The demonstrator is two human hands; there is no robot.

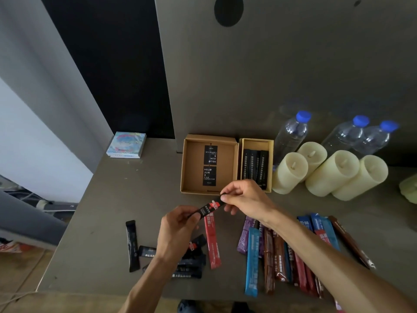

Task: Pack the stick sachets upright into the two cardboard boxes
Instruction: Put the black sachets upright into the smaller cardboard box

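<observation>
Both hands meet over the grey table [108, 199] and hold one black-and-red sachet [208, 208] between them, clear of the surface. The left hand [178, 224] has its fingers curled round the lower end. The right hand [243, 199] pinches the upper end between thumb and fingertips. The sachet slants up toward two o'clock.

At twelve o'clock from the hands sit the two cardboard boxes, touching side by side. The wide box [191, 159] holds two black printed cards [209, 164] lying flat. The narrow box [241, 163], at one o'clock, holds a row of black sachets [255, 166] packed side by side.

Loose sachets lie flat on the table. A red sachet [212, 242] lies at six o'clock from the held one. A black pile [191, 263] is partly under the left wrist, and a single black sachet [132, 245] lies at eight o'clock. A spread of purple, blue, brown and red sachets [270, 256] lies at four o'clock, partly under the right forearm.

Four cream candles [334, 170] stand at two o'clock, just beside the narrow box, with three blue-capped water bottles [291, 134] behind them. A small colourful box [126, 144] sits at ten o'clock.
</observation>
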